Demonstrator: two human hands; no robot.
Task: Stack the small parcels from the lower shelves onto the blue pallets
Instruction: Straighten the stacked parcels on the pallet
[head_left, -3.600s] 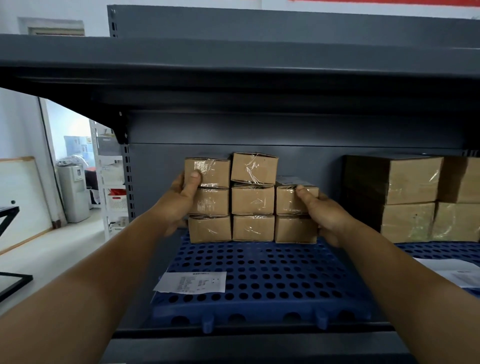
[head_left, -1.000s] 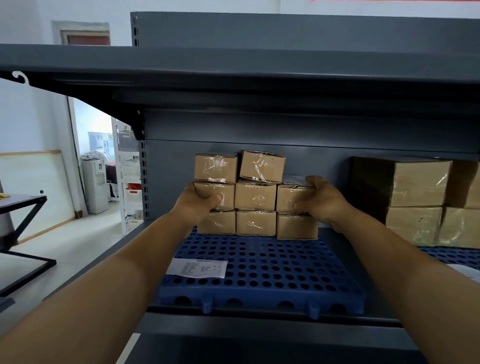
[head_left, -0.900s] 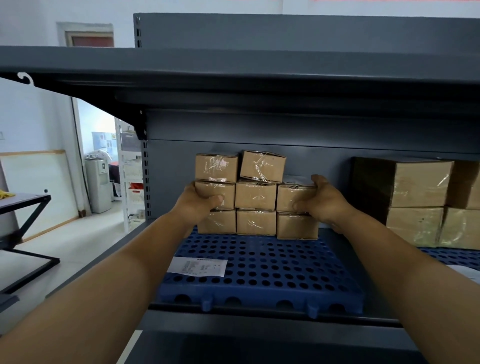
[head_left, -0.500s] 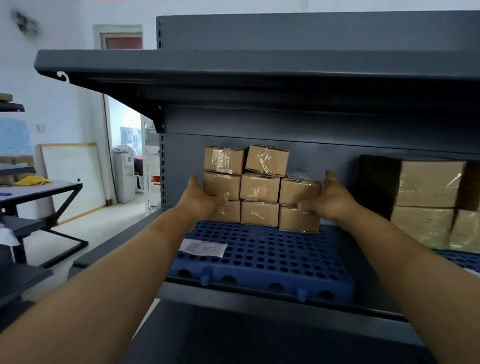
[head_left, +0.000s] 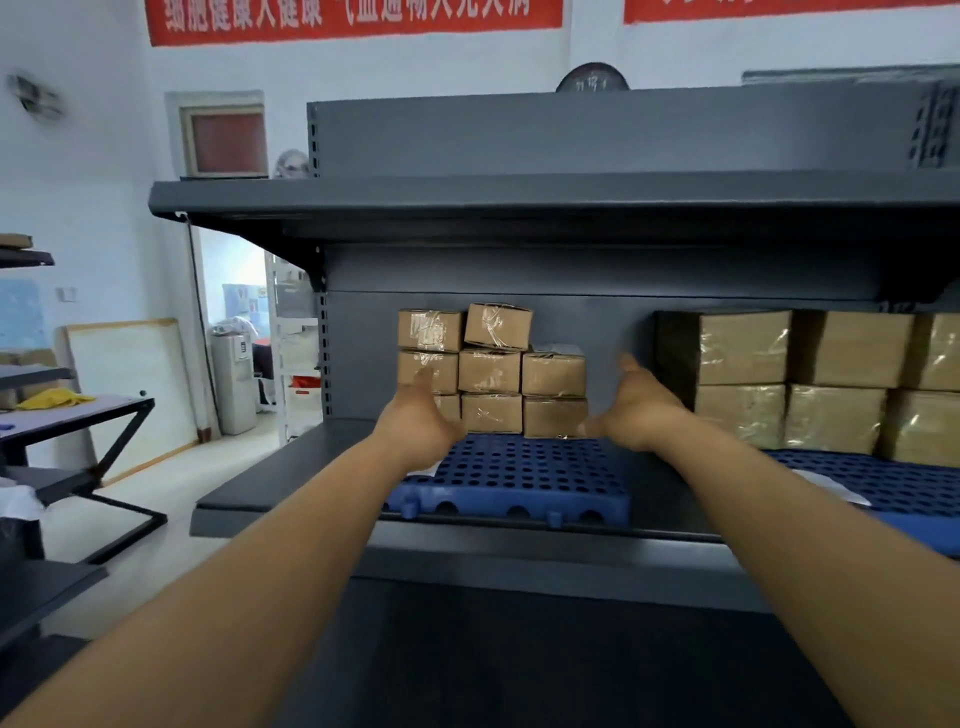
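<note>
Your left hand (head_left: 418, 431): fingers extended and relaxed, in front of the left column of small parcels (head_left: 491, 371); contact with the parcels cannot be judged through the blur. Your right hand (head_left: 636, 410): open, fingers spread, just right of the stack, holding nothing. Small parcels: eight, three tiers, at the back of the blue pallet (head_left: 519, 480) on the grey shelf (head_left: 291, 478). Larger boxes (head_left: 789, 379): right, on a second pallet.

White walls (head_left: 93, 156), red banners (head_left: 353, 18)

Both forearms bare, no sleeves; left grip (head_left: 418, 434) & right grip (head_left: 636, 410) ungloved.
</note>
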